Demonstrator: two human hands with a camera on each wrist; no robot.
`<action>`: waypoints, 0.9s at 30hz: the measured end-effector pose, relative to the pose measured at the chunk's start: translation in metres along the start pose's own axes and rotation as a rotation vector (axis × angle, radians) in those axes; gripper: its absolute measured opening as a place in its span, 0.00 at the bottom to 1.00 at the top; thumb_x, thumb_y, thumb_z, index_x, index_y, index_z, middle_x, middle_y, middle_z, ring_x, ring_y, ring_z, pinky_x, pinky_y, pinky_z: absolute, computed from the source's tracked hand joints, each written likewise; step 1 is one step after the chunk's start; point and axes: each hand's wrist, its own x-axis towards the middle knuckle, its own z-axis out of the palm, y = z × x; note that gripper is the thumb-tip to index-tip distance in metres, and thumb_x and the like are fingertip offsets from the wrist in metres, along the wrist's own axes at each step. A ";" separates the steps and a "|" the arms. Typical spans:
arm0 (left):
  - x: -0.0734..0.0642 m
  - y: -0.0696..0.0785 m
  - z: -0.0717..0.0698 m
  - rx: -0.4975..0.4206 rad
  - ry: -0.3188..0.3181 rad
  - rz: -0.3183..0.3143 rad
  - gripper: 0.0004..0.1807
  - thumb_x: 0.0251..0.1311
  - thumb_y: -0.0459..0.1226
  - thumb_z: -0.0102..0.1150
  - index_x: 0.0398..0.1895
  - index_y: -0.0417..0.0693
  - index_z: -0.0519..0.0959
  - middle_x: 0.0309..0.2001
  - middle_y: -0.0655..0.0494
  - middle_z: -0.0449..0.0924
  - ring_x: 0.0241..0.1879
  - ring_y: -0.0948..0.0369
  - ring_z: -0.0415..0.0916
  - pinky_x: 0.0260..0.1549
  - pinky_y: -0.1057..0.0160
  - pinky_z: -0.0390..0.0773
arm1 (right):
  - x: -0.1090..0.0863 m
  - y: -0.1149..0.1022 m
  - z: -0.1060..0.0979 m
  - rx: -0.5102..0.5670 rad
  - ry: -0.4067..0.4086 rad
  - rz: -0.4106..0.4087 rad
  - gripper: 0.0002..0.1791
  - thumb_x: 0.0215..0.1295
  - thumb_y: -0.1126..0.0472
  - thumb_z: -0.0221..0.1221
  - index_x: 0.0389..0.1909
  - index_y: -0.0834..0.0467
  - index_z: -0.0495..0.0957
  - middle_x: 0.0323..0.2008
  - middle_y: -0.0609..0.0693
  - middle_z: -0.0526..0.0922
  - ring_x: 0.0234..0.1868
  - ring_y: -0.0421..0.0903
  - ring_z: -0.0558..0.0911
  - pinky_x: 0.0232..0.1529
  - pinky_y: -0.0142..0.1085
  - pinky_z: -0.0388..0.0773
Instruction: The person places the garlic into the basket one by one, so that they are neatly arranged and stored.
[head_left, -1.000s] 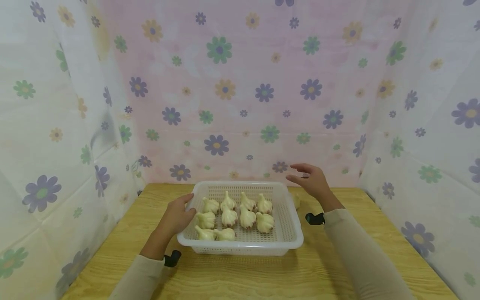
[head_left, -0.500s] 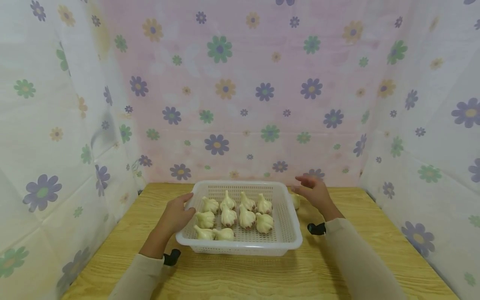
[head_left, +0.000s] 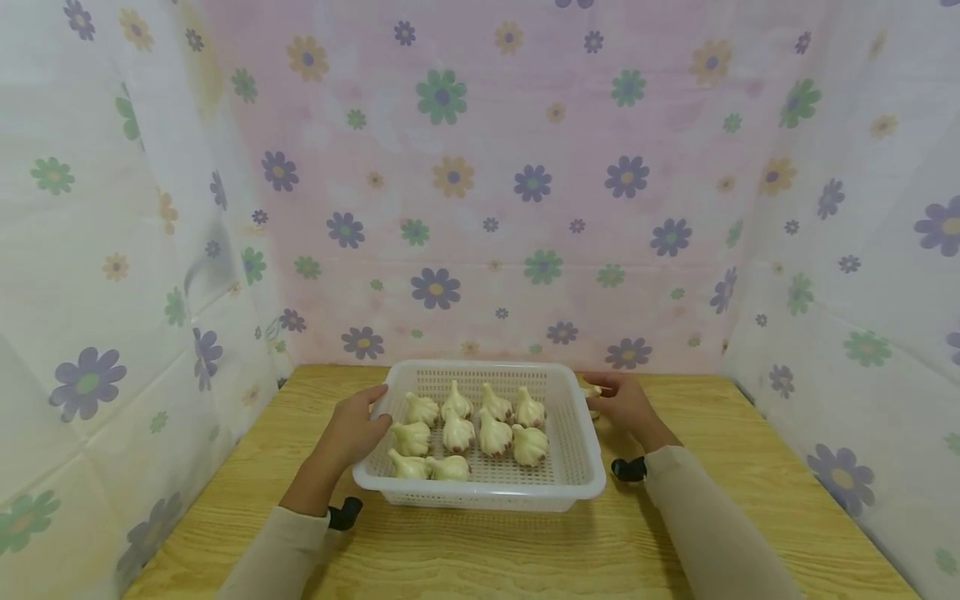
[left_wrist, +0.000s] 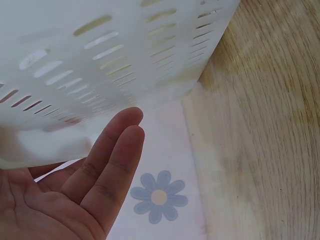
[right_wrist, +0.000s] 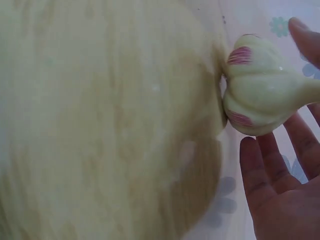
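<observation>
Left hand [head_left: 352, 433] rests flat against white slotted plastic basket [head_left: 577, 467], steadying it; right hand [head_left: 626, 404], fingers open, touches loose cream garlic bulb [right_wrist: 260, 95], not yet gripped.

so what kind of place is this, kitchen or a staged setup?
Likely a staged recording booth, not a kitchen: flower-printed fabric sheets wall in a bare light wooden table on three sides, and the only items are a white slotted plastic basket and glossy, fake-looking garlic bulbs.
</observation>
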 end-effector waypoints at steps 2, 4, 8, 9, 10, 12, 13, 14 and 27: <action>0.000 0.001 0.000 -0.002 0.000 0.000 0.34 0.69 0.36 0.54 0.78 0.41 0.64 0.71 0.34 0.71 0.15 0.61 0.66 0.17 0.63 0.74 | 0.001 0.003 0.001 -0.004 -0.005 0.001 0.31 0.65 0.56 0.70 0.68 0.60 0.77 0.74 0.62 0.70 0.66 0.67 0.76 0.62 0.56 0.79; -0.001 0.002 0.000 -0.002 -0.001 0.002 0.34 0.69 0.36 0.54 0.78 0.41 0.64 0.71 0.34 0.71 0.17 0.60 0.70 0.17 0.62 0.75 | 0.000 0.004 0.002 -0.002 -0.008 0.003 0.31 0.65 0.57 0.70 0.67 0.61 0.77 0.73 0.63 0.70 0.65 0.68 0.76 0.62 0.57 0.79; -0.002 0.002 0.000 0.004 -0.004 -0.005 0.34 0.69 0.36 0.54 0.78 0.41 0.64 0.72 0.34 0.70 0.20 0.59 0.76 0.19 0.62 0.77 | -0.001 0.006 0.003 -0.007 -0.013 0.016 0.30 0.65 0.56 0.70 0.66 0.61 0.77 0.72 0.65 0.71 0.65 0.69 0.77 0.62 0.58 0.78; -0.002 0.002 0.000 0.009 -0.004 -0.001 0.34 0.69 0.36 0.54 0.78 0.41 0.64 0.72 0.34 0.70 0.21 0.59 0.76 0.19 0.61 0.77 | -0.001 0.006 0.003 -0.010 -0.016 0.018 0.30 0.66 0.56 0.70 0.66 0.62 0.77 0.72 0.65 0.71 0.64 0.69 0.77 0.62 0.58 0.79; -0.002 0.002 -0.001 0.010 -0.003 -0.002 0.34 0.69 0.36 0.54 0.78 0.41 0.64 0.72 0.34 0.70 0.22 0.59 0.77 0.20 0.61 0.77 | -0.002 0.006 0.002 -0.011 -0.011 0.032 0.30 0.65 0.56 0.70 0.66 0.61 0.77 0.72 0.64 0.72 0.64 0.68 0.77 0.61 0.57 0.79; -0.002 0.002 -0.001 0.009 -0.002 -0.003 0.34 0.69 0.36 0.54 0.78 0.41 0.64 0.72 0.34 0.70 0.21 0.58 0.76 0.20 0.61 0.77 | -0.002 0.006 0.002 -0.024 -0.012 0.038 0.30 0.66 0.56 0.70 0.67 0.61 0.77 0.71 0.65 0.72 0.64 0.68 0.78 0.60 0.55 0.81; -0.002 0.002 -0.001 0.010 -0.003 -0.002 0.34 0.69 0.36 0.54 0.78 0.41 0.64 0.72 0.34 0.70 0.22 0.58 0.76 0.20 0.61 0.77 | -0.003 0.005 0.002 -0.035 -0.014 0.038 0.31 0.66 0.55 0.70 0.67 0.61 0.76 0.71 0.65 0.72 0.64 0.68 0.79 0.59 0.55 0.81; -0.002 0.002 -0.001 0.009 -0.002 -0.003 0.34 0.69 0.36 0.53 0.78 0.41 0.64 0.72 0.34 0.70 0.22 0.58 0.76 0.20 0.61 0.77 | -0.004 0.005 0.002 -0.038 -0.013 0.041 0.31 0.66 0.54 0.70 0.67 0.61 0.76 0.71 0.65 0.72 0.63 0.67 0.79 0.59 0.54 0.82; 0.000 0.001 0.001 0.012 0.004 -0.009 0.34 0.69 0.37 0.54 0.79 0.42 0.64 0.71 0.34 0.71 0.20 0.59 0.74 0.19 0.62 0.77 | -0.004 0.007 -0.005 -0.047 0.013 0.046 0.34 0.60 0.49 0.74 0.66 0.58 0.78 0.69 0.62 0.75 0.62 0.66 0.81 0.54 0.50 0.85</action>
